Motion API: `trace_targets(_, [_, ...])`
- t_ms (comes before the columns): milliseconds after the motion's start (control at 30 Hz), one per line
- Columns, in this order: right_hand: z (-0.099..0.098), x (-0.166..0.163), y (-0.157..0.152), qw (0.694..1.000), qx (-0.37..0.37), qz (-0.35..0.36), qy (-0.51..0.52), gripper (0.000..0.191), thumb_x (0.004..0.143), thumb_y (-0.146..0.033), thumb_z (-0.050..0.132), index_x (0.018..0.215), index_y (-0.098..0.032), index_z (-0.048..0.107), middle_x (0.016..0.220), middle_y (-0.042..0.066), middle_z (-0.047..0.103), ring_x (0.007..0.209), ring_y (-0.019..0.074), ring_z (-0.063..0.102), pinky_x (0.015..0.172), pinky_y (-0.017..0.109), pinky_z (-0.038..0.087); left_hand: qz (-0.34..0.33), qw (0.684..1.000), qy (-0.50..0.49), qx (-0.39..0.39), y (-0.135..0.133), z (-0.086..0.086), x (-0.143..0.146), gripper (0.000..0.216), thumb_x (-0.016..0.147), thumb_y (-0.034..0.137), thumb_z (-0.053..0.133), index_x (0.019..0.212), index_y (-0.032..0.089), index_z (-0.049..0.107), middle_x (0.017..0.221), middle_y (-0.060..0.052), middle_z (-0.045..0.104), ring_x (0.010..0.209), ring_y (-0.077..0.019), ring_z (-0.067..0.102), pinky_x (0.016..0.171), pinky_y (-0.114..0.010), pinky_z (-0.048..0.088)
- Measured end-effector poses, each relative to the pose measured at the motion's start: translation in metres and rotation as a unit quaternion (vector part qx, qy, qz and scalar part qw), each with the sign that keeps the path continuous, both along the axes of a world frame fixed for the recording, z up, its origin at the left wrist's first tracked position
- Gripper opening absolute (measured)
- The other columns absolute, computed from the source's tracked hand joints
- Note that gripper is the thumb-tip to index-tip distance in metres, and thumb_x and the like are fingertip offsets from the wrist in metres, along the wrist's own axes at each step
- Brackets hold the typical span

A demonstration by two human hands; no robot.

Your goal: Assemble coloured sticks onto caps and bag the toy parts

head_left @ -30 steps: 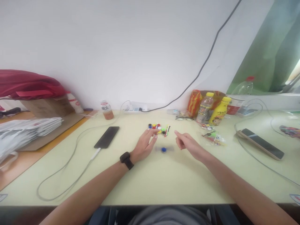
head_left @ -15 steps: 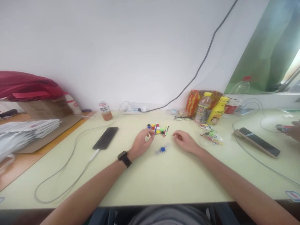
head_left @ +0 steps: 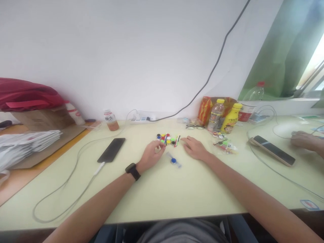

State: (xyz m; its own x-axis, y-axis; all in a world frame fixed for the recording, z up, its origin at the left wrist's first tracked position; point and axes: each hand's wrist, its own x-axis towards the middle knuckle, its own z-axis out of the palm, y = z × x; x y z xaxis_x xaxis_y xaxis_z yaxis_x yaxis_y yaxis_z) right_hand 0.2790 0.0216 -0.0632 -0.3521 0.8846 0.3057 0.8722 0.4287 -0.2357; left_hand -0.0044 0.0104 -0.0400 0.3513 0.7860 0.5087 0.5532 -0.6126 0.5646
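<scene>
My left hand [head_left: 152, 153], a black watch on its wrist, rests at the near left edge of a cluster of small coloured round pieces [head_left: 168, 138]. Its thumb and forefinger are pressed together; whatever may be between them is too small to make out. Thin coloured strips [head_left: 177, 141] lie among the pieces. On the right of the cluster, my right hand [head_left: 193, 147] is open and palm down, its fingers stretched towards the strips, holding nothing visible. Between the hands and nearer me lies a spinner with a blue centre [head_left: 173, 161] and blurred, see-through blades.
A phone [head_left: 111, 150] on a cable lies at left, a bottle [head_left: 111, 120] behind it. Glasses [head_left: 195, 127], a yellow bottle [head_left: 231, 118], and a plastic bag of small parts [head_left: 226, 145] are at right. Another person's hand [head_left: 305, 140] is beyond a second phone [head_left: 274, 150].
My right hand has moved left, its curled fingers now stretched out. My left thumb and forefinger have closed together. The spinner's blades point another way. The other person's hand has come further into view.
</scene>
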Motion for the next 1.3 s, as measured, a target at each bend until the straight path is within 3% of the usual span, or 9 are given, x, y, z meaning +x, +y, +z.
trace_targets(300, [0.001,-0.001,-0.001,0.998,0.005,0.014,-0.065,0.049,0.104,-0.025,0.038,0.151,-0.03,0.05,0.11,0.009,0.062,0.102,0.0245,0.057,0.087,0.035,0.043,-0.011,1.0,0.007,-0.018,0.0,-0.001,0.0,0.015,0.094,0.029,0.06,0.096,0.022,0.072,0.094,-0.003,0.073,0.081,-0.0179,0.062,0.071,-0.031,0.048])
trace_targets(833, [-0.002,0.016,0.004,1.0,-0.001,0.003,-0.013,0.044,0.101,-0.036,0.048,0.143,-0.026,0.058,0.116,0.01,0.062,0.107,0.0257,0.06,0.095,0.039,0.046,-0.032,0.999,0.022,-0.02,0.0,-0.001,-0.001,0.015,0.094,0.028,0.06,0.095,0.022,0.073,0.091,-0.002,0.073,0.077,-0.0163,0.061,0.069,-0.03,0.047])
trace_targets(1167, [-0.003,0.019,0.008,0.998,0.033,-0.013,0.061,0.013,0.097,-0.024,0.052,0.102,-0.022,0.065,0.107,0.008,0.066,0.103,0.0242,0.059,0.092,0.038,0.045,-0.034,0.999,0.02,-0.012,-0.001,-0.002,-0.001,0.016,0.094,0.028,0.059,0.094,0.022,0.073,0.091,-0.003,0.073,0.078,-0.0166,0.062,0.07,-0.03,0.048])
trace_targets(1300, [0.0,0.025,0.009,0.997,0.027,0.001,0.066,0.012,0.096,-0.022,0.051,0.092,-0.022,0.062,0.1,0.007,0.067,0.098,0.0234,0.059,0.088,0.036,0.045,-0.035,0.999,0.024,-0.013,-0.001,-0.001,-0.001,0.015,0.094,0.028,0.059,0.094,0.022,0.073,0.09,-0.003,0.073,0.078,-0.0166,0.062,0.07,-0.03,0.048])
